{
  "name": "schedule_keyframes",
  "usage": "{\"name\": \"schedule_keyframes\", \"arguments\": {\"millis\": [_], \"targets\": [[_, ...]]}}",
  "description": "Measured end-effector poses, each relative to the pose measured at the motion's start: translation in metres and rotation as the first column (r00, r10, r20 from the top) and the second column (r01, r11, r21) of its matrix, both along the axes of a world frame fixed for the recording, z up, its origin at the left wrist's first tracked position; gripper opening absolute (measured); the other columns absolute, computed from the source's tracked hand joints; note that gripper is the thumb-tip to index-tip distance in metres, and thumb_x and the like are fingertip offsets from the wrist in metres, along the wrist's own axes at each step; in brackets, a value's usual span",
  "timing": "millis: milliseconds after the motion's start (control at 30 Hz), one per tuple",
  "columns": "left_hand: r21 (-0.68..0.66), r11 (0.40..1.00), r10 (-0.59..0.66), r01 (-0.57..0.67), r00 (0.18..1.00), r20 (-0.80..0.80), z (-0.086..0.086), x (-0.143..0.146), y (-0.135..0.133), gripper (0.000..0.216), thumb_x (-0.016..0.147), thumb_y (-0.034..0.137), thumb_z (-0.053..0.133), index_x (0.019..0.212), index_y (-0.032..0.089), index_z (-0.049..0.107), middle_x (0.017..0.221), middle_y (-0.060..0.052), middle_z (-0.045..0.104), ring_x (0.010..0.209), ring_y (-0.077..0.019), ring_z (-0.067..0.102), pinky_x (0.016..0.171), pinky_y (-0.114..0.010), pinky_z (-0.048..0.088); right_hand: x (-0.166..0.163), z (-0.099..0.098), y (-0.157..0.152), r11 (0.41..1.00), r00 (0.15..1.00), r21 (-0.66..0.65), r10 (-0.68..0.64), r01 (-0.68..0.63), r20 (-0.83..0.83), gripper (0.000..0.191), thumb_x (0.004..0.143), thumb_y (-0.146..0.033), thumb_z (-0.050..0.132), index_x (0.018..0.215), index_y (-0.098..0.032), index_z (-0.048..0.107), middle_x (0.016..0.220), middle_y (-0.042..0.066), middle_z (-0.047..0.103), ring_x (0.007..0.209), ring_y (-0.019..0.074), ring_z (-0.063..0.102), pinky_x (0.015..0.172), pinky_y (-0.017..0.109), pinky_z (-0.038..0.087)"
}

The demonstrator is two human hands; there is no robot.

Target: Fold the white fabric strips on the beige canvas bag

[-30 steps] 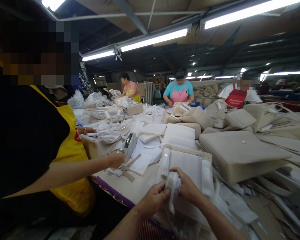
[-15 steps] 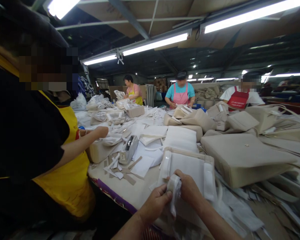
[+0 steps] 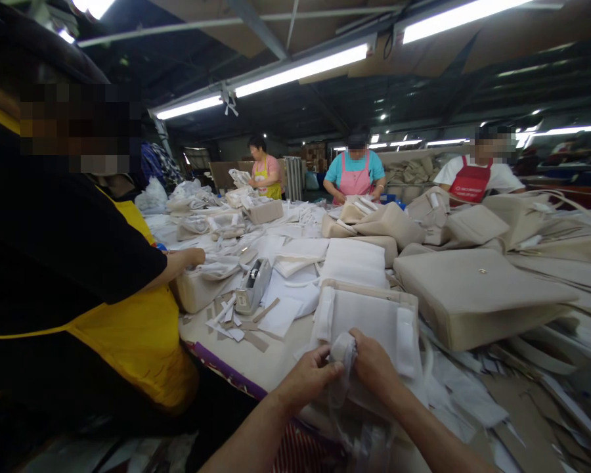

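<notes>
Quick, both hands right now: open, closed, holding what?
Left hand: closed, pinching the white wrapping piece.
Right hand: closed on the same white wrapping piece, in front of the beige bag.

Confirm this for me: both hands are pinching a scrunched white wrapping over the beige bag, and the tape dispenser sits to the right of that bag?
Not quite. The head view shows the tape dispenser to the left of the beige bag, not the right. Both the left hand and right hand do pinch the scrunched white wrapping over it.
</notes>
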State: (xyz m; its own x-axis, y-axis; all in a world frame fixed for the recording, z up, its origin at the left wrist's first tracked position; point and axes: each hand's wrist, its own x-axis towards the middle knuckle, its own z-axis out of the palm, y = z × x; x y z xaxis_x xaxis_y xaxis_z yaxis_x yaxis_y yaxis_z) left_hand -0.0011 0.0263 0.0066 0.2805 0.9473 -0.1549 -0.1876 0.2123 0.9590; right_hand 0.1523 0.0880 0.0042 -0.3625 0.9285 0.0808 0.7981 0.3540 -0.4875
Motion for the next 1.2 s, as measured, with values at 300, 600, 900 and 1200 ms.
{"name": "schedule_keyframes", "arguments": {"millis": [300, 600, 900, 1200], "targets": [[0.323, 0.941, 0.254, -0.103, 0.845, -0.470, -0.002, 0.003, 0.008, 0.032, 0.076, 0.041, 0.058, 0.094, 0.016, 0.068, 0.093, -0.005, 0.059, 0.090, -0.0210, 0.053, 0.082, -0.030, 0.040, -0.008, -0.015, 0.017, 0.986, 0.957, -0.113, 0.089, -0.124, -0.276, 0.026, 0.074, -0.023, 0.041, 0.069, -0.015, 0.065, 0.069, 0.003, 0.067, 0.069, 0.0176, 0.058, 0.059, 0.024, 0.042], [0.261, 0.946, 0.294, -0.192, 0.848, -0.442, -0.009, 0.008, 0.012, 0.032, 0.073, 0.043, 0.058, 0.082, 0.015, 0.068, 0.094, -0.006, 0.058, 0.095, -0.0225, 0.051, 0.085, -0.029, 0.038, -0.018, -0.023, 0.025, 0.974, 0.985, -0.185, 0.108, -0.131, -0.132, 0.025, 0.084, -0.038, 0.053, 0.077, -0.015, 0.060, 0.078, -0.001, 0.063, 0.068, 0.0113, 0.058, 0.067, 0.029, 0.047], [0.067, 0.993, 0.120, -0.100, 0.891, -0.437, -0.009, 0.005, 0.027, 0.058, 0.070, 0.062, 0.053, 0.081, 0.007, 0.065, 0.064, -0.005, 0.058, 0.058, -0.0148, 0.049, 0.058, -0.028, 0.037, -0.002, 0.004, 0.011, 0.995, 0.992, -0.039, 0.097, -0.095, 0.082, 0.026, 0.077, -0.017, 0.048, 0.102, -0.020, 0.054, 0.088, 0.008, 0.067, 0.082, 0.0187, 0.062, 0.064, 0.026, 0.034], [0.336, 0.938, 0.310, -0.085, 0.640, -0.703, 0.007, 0.010, 0.005, 0.037, 0.071, 0.045, 0.058, 0.092, 0.015, 0.062, 0.095, -0.007, 0.055, 0.090, -0.0234, 0.050, 0.081, -0.031, 0.036, -0.002, -0.015, 0.010, 0.997, 0.986, -0.013, 0.082, -0.081, 0.146, 0.023, 0.073, -0.019, 0.051, 0.096, -0.018, 0.048, 0.084, 0.009, 0.068, 0.078, 0.0221, 0.064, 0.058, 0.027, 0.030]]}}
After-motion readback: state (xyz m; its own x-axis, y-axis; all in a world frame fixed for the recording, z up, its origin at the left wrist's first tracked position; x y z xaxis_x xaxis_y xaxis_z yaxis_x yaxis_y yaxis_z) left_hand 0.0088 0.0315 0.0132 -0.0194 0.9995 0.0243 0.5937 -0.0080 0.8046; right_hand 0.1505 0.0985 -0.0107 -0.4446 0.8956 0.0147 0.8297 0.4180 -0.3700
